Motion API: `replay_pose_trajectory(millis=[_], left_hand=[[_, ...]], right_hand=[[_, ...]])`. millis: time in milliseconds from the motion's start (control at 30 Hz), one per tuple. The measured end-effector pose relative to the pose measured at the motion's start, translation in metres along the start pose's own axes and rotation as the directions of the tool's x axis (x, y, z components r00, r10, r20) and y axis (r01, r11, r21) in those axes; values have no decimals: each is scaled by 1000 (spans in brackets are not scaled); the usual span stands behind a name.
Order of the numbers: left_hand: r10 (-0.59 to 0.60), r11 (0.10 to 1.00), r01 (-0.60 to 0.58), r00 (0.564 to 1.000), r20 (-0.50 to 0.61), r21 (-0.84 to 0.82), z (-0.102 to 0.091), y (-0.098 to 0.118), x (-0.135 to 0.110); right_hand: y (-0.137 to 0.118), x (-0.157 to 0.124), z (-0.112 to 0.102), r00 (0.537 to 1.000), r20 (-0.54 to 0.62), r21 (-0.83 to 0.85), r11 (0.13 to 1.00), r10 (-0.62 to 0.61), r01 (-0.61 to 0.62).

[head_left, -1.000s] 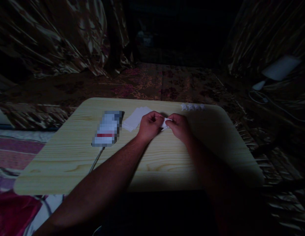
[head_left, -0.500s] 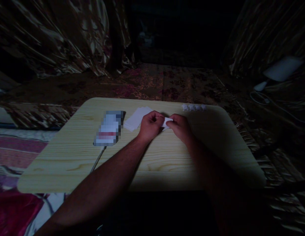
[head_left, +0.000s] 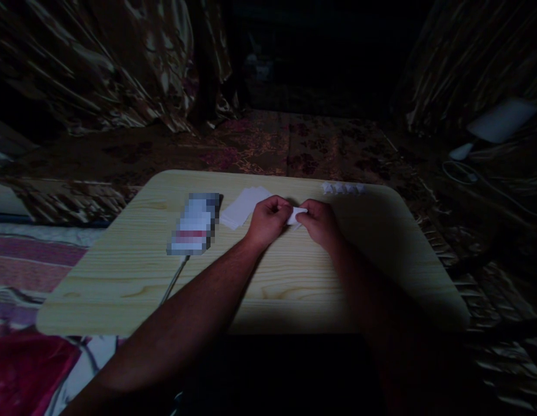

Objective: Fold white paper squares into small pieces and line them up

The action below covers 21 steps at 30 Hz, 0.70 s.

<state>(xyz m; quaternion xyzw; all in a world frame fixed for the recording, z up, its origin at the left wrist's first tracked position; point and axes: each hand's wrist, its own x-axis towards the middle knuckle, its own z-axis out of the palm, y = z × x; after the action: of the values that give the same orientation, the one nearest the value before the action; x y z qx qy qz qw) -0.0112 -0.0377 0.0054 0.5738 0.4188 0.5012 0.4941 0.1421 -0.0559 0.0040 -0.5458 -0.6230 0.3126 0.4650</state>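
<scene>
A small folded piece of white paper (head_left: 296,216) is held between my two hands, just above the wooden table. My left hand (head_left: 270,219) pinches its left end, thumb and fingers closed. At the other end, my right hand (head_left: 319,219) grips it with the thumb on top. Part of the paper is hidden by my fingers. Beside my left hand lies a fanned stack of white paper sheets (head_left: 244,206). Several small folded white paper shapes (head_left: 338,188) sit in a row near the table's far edge, beyond my right hand.
A phone with a blurred screen (head_left: 193,224) lies on the left of the wooden table (head_left: 121,271), a cable (head_left: 175,280) running from it toward me. To the right, off the table, stands a white lamp (head_left: 502,121) with a cord. Patterned curtains (head_left: 133,63) hang behind.
The view has shifted slightly, so things appear a little further right. Both hands keep their grip on the folded paper, with hardly any other difference.
</scene>
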Motion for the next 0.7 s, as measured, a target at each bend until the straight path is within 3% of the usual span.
replay_pose_trajectory(millis=[200, 700], left_hand=[[-9, 999, 8, 999, 50, 36, 0, 2, -1], [4, 1000, -4, 999, 43, 3, -1, -1, 0]], right_hand=[[2, 1, 2, 1000, 18, -40, 999, 1, 0], [0, 0, 3, 1000, -11, -79, 997, 25, -26]])
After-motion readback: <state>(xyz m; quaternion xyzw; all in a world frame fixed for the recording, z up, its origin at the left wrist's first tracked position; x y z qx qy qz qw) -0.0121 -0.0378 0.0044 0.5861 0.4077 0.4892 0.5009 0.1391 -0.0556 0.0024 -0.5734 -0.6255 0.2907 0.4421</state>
